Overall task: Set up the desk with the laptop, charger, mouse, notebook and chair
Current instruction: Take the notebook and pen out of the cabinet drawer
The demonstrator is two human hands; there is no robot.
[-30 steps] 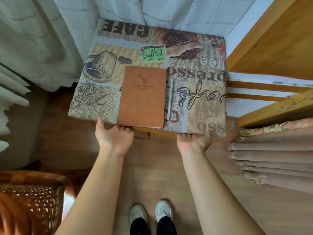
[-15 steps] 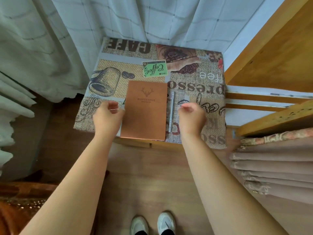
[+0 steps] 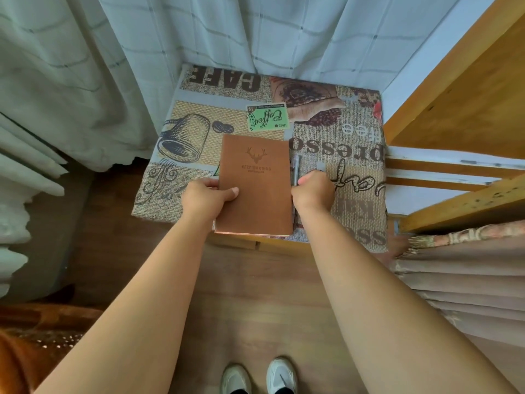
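Note:
A brown notebook [image 3: 257,189] with a deer emblem lies on a small table [image 3: 355,155] covered by a coffee-print cloth. My left hand [image 3: 208,196] grips the notebook's left edge, thumb on the cover. A silver pen [image 3: 295,169] lies along the notebook's right side. My right hand [image 3: 312,191] is closed around the pen's lower part, knuckles up. The notebook's near edge overhangs the table front.
White checked curtains [image 3: 227,32] hang behind and left of the table. A wooden frame [image 3: 460,103] stands at the right, with folded brown drapes [image 3: 466,268] below it. A wicker chair [image 3: 34,336] shows at lower left. Wooden floor and my shoes [image 3: 258,376] are below.
Both hands left the table's front edge and rose onto the top. The left hand took hold of the notebook's edge; the right hand closed on the pen.

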